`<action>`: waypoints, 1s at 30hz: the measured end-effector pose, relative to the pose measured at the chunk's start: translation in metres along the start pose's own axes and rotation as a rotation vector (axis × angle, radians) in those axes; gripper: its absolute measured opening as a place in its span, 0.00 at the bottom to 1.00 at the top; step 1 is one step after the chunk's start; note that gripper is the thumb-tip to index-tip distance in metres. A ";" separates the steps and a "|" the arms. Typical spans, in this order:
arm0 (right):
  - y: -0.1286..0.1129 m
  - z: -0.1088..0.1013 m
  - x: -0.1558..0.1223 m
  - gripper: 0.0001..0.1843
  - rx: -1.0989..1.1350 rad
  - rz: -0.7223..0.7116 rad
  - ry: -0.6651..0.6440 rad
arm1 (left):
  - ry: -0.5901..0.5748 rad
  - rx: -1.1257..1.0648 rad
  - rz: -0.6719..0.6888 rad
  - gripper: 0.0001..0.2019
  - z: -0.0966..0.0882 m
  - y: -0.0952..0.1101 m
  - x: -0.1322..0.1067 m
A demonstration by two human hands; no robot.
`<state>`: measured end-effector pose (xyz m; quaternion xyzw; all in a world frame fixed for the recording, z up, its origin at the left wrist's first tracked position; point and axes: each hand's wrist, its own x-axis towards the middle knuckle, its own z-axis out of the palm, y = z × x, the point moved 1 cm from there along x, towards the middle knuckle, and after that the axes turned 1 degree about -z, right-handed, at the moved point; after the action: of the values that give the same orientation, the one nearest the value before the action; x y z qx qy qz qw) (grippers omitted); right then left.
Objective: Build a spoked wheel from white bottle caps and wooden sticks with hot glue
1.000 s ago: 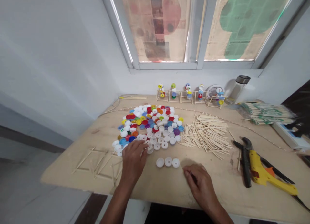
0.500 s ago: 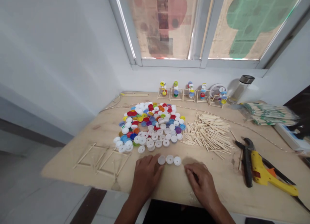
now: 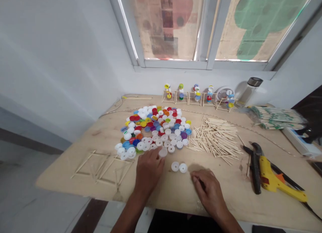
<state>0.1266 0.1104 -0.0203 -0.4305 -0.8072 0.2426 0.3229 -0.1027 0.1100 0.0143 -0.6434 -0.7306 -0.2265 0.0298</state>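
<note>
My left hand (image 3: 150, 166) is at the near edge of a pile of colourful bottle caps (image 3: 164, 137), its fingers closed on a translucent white bottle cap (image 3: 163, 151). Two white bottle caps (image 3: 179, 167) lie side by side on the wooden table, between my hands. To their right, my right hand (image 3: 207, 191) rests on the tabletop with fingers loosely curled in, and nothing shows in it. The undersides of its fingers are hidden.
Loose wooden sticks (image 3: 216, 139) lie right of the caps. Farther right are a yellow glue gun (image 3: 270, 176) and a black-handled tool (image 3: 256, 169). Stick frames (image 3: 103, 167) sit at left. Several stick-and-cap models (image 3: 196, 93), a small fan and a bottle (image 3: 250, 92) line the back.
My left hand has moved forward to the pile, taking the leftmost cap of the row of three with it. The right hand has stayed in place.
</note>
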 end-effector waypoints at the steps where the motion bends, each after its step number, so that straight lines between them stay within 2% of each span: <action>1: -0.001 0.000 0.000 0.10 0.004 0.003 -0.004 | 0.014 0.001 0.007 0.16 0.000 0.003 0.010; 6: -0.001 0.000 0.000 0.09 0.001 -0.014 0.009 | 0.003 0.010 0.054 0.16 0.014 0.013 0.058; 9: -0.002 -0.001 0.000 0.09 -0.012 -0.028 0.037 | 0.010 0.021 0.064 0.17 0.021 0.015 0.069; 15: -0.001 0.000 0.000 0.10 -0.008 -0.020 0.013 | 0.061 0.047 0.058 0.14 0.021 0.010 0.049; 19: 0.000 0.000 0.001 0.11 -0.001 -0.016 -0.009 | 0.047 0.050 0.112 0.12 0.025 0.009 0.036; 25: -0.002 -0.001 0.001 0.10 -0.017 -0.030 0.020 | 0.000 0.059 0.194 0.11 0.033 0.010 0.032; 30: 0.000 -0.001 0.000 0.10 -0.011 -0.039 0.017 | -0.012 0.054 0.202 0.10 0.030 0.006 0.030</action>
<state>0.1266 0.1104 -0.0196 -0.4186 -0.8139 0.2282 0.3321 -0.0949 0.1493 -0.0013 -0.7142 -0.6680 -0.1985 0.0654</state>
